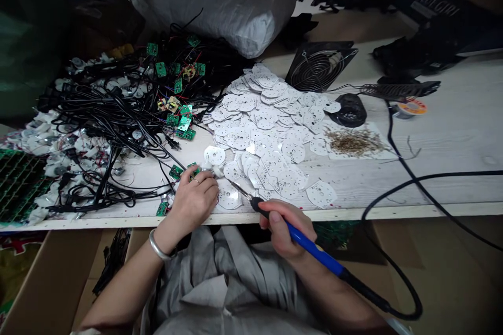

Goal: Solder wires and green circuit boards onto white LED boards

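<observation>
My right hand (288, 227) grips a blue-handled soldering iron (314, 251), its metal tip pointing up and left toward the fingers of my other hand. At the table's front edge, my left hand (194, 199) has its fingers curled together on a small white part (216, 170), mostly hidden by the fingertips. A white circuit board (229, 198) lies just below the iron's tip. Beyond both hands spreads a heap of white, roughly round circuit boards (271, 107). Small green circuit boards (175, 171) with wires lie beside my left hand.
Black cables (118, 120) tangle with white parts at the left. A black fan (320, 65) stands behind the heap. Brown clippings (356, 142) lie on a white sheet, near a solder spool (411, 107). The iron's cord (393, 180) loops at the right.
</observation>
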`<state>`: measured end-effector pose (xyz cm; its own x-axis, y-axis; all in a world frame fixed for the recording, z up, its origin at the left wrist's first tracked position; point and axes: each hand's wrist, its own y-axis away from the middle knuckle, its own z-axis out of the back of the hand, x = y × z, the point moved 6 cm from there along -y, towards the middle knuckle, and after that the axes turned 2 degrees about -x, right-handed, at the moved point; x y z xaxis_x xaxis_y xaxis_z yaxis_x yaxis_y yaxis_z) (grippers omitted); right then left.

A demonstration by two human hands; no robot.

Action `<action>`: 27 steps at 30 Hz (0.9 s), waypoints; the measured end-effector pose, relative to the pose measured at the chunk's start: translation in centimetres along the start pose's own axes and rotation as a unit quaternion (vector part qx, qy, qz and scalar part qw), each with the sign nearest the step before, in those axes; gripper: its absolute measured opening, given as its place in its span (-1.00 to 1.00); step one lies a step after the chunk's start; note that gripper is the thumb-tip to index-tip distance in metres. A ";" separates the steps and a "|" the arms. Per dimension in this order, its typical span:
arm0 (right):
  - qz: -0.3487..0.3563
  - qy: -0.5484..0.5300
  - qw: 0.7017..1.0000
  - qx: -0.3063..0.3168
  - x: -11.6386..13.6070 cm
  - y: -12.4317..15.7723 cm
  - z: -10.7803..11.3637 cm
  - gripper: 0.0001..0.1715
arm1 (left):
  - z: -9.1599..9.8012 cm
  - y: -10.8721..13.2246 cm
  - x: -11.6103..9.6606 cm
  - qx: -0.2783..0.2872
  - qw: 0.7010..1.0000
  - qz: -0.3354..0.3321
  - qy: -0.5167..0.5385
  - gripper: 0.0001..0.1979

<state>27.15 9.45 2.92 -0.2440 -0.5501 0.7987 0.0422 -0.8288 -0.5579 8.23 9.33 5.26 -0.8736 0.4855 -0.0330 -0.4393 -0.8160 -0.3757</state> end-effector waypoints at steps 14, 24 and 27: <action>0.133 0.007 0.988 0.079 1.2 0.4 -3.9 -0.50 | -0.2 0.1 -0.2 -0.012 1.000 0.010 -0.001 -0.88; 0.175 0.072 0.980 0.060 0.6 1.0 -4.0 -0.59 | -0.5 0.1 -0.2 -0.004 1.000 0.022 -0.012 -0.91; 0.183 0.084 0.978 0.053 0.0 1.6 -4.1 -0.57 | -0.6 0.3 -0.1 0.007 1.000 0.026 0.003 -0.95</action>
<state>23.25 8.52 1.13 -0.3485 -0.7947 0.4969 0.2549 -0.5906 -0.7657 8.30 9.24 4.58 -0.8939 0.4445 -0.0581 -0.3966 -0.8447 -0.3594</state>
